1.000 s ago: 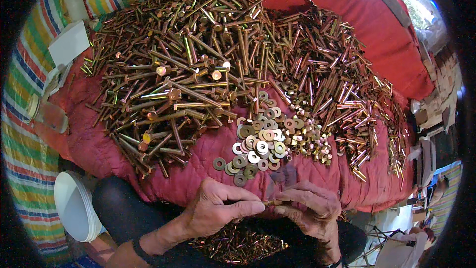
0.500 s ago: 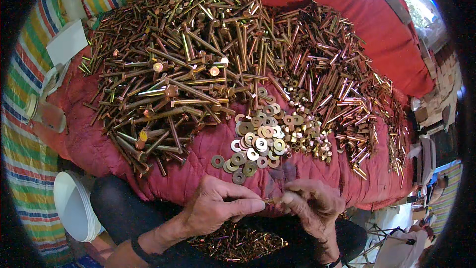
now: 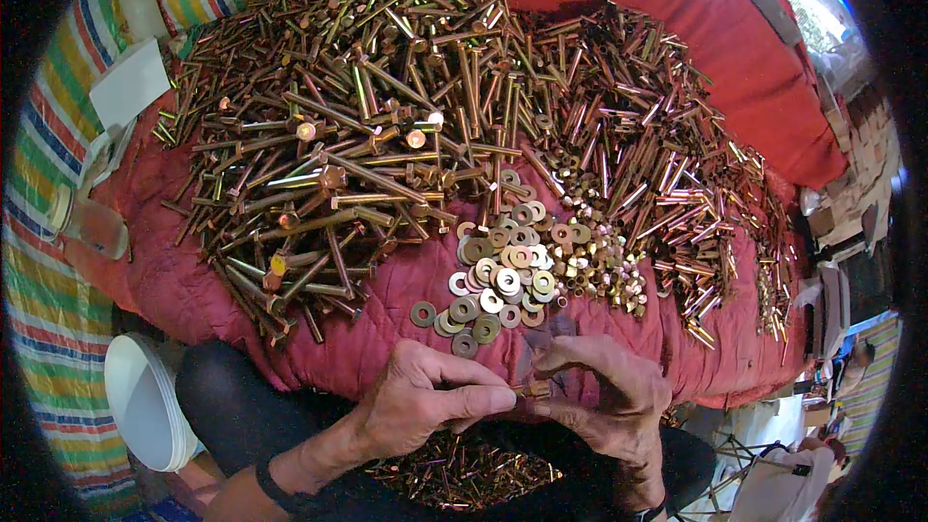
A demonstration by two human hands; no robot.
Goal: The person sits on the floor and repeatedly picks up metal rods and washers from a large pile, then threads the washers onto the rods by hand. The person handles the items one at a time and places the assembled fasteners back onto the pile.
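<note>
By the red quilt (image 3: pixel 411 282), right hand (image 3: pixel 614 391) has spread its fingers, left hand (image 3: pixel 422 396) now apparently alone pinching brass-toned fastener (image 3: pixel 536 391).

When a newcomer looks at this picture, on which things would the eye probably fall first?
Probably on the big heap of brass-coloured bolts, at the upper left and middle of the red quilt. Next might come the washers near the centre, with small nuts on their right. Below them, the left hand pinches a small metal piece, the right hand close beside it, its fingers parted.
</note>
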